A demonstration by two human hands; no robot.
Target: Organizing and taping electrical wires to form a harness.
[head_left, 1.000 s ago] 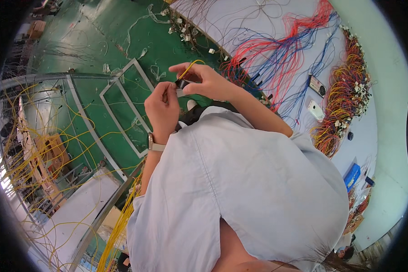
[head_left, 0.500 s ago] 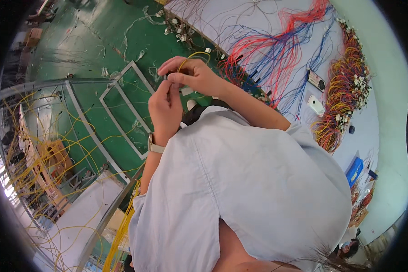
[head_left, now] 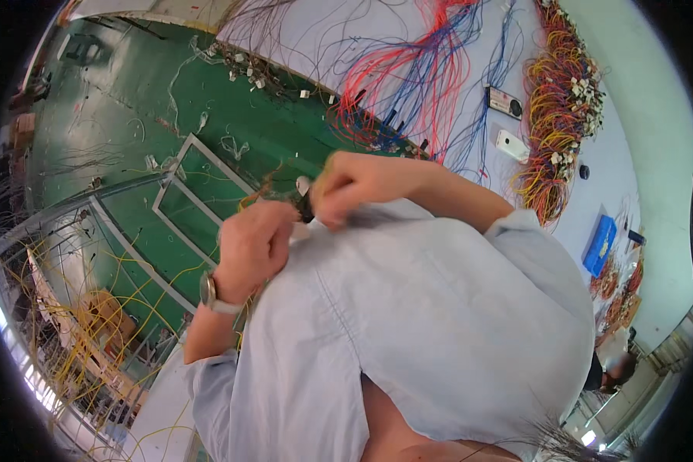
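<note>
Black bit (head_left: 305,207) pulled nearer shirt (head_left: 439,300), so work's close-in now; left hand (head_left: 252,242), right hand (head_left: 356,186) curled, blurry, can't tell pinch.

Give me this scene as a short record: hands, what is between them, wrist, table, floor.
Hands: left hand and right hand close together before the pale shirt; motion blur, grips unclear
Between hands: small dark piece, partly hidden
Left wrist: watch
Table: white table on the right, with red and blue wires, white phone, multicoloured wire bundle
Floor: green floor
</note>
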